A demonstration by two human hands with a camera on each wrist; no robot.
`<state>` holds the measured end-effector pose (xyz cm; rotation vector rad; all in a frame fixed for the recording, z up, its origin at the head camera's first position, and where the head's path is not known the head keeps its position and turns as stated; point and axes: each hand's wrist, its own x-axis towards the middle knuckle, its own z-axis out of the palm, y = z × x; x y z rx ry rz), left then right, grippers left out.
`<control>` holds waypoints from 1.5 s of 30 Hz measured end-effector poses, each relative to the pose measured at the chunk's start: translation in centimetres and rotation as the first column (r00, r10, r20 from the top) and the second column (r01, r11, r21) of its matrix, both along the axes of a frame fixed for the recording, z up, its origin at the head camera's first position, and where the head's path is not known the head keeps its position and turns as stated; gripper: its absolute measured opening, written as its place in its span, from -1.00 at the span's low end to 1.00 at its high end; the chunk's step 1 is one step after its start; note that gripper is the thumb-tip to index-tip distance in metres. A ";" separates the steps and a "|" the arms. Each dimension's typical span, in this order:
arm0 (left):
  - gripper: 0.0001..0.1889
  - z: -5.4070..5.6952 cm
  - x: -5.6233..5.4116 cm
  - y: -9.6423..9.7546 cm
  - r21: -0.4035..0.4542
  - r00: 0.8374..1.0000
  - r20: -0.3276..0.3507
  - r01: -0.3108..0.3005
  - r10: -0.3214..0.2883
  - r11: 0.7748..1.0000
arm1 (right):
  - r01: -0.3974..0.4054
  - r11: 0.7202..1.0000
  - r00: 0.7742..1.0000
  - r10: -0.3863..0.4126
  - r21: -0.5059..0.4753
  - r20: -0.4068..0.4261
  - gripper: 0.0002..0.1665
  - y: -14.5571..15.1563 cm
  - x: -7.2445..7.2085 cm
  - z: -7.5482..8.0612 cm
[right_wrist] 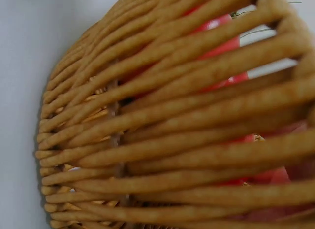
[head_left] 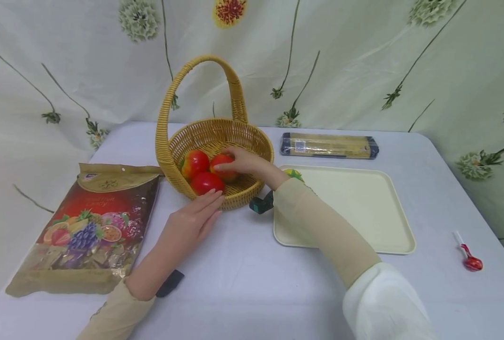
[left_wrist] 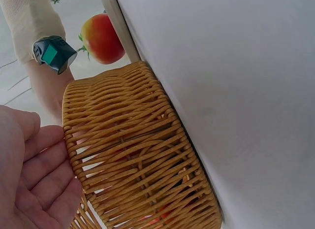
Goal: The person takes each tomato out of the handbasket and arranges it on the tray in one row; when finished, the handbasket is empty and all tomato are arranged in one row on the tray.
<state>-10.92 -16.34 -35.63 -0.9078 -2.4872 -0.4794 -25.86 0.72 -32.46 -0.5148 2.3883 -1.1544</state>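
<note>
A round wicker basket [head_left: 217, 123] with a tall handle holds several red fruits. My right hand [head_left: 245, 163] reaches inside over the right rim. Its thumb and fingers hold an orange-red apple [head_left: 226, 175] from above. Beside it lie a red-and-yellow apple [head_left: 195, 163] and a glossy deep-red fruit [head_left: 207, 182]. My left hand [head_left: 192, 221] has its fingers extended, the tips at the basket's front rim; the left wrist view shows that hand [left_wrist: 42, 177] palm-side against the weave [left_wrist: 128, 140]. In the right wrist view the basket's wall [right_wrist: 147, 111] hides most of my right hand.
A cream tray [head_left: 354, 203] lies right of the basket. On it, partly behind my right sleeve, is a red-and-yellow fruit [left_wrist: 102, 39] with green leaves. A long wrapped packet [head_left: 329, 145] lies behind the tray, a lollipop [head_left: 472, 260] far right, a candy bag [head_left: 94, 226] left.
</note>
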 end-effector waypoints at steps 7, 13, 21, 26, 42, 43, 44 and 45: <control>-0.48 0.0 0.0 0.0 0.004 1.000 -0.006 0.009 -0.009 1.000 | 0.015 1.000 1.000 -0.015 0.024 -0.019 -0.21 -0.1 0.0 0.0; -0.47 0.1 0.0 0.0 -0.005 1.000 0.003 0.006 -0.006 1.000 | 0.040 0.999 0.999 -0.040 0.005 -0.025 -0.24 -0.3 0.0 -0.2; -0.46 0.2 0.2 0.0 -0.014 1.000 0.009 -0.007 0.008 1.000 | 0.074 0.995 0.997 -0.076 -0.068 -0.035 -0.25 0.1 0.0 0.1; -0.46 0.2 0.2 0.0 -0.020 1.000 0.018 -0.017 0.017 1.000 | 0.076 0.990 0.996 -0.082 -0.119 -0.047 -0.29 0.9 0.1 0.5; -0.47 0.3 -0.1 -0.1 -0.001 1.000 -0.008 0.010 -0.010 1.000 | 0.088 0.974 0.993 -0.104 -0.209 -0.064 -0.33 3.0 0.7 2.6; -0.48 0.3 -0.1 -0.1 0.001 1.000 -0.010 0.010 -0.010 1.000 | 0.090 0.971 0.993 -0.105 -0.221 -0.057 -0.33 3.2 0.8 2.7; -0.48 0.3 -0.1 -0.1 0.002 1.000 -0.012 0.010 -0.010 1.000 | 0.094 0.968 0.993 -0.108 -0.231 -0.049 -0.32 3.4 0.8 2.9; -0.49 0.3 -0.1 -0.1 0.005 1.000 -0.014 0.009 -0.009 1.000 | 0.096 0.967 0.993 -0.109 -0.236 -0.045 -0.32 3.6 0.9 3.1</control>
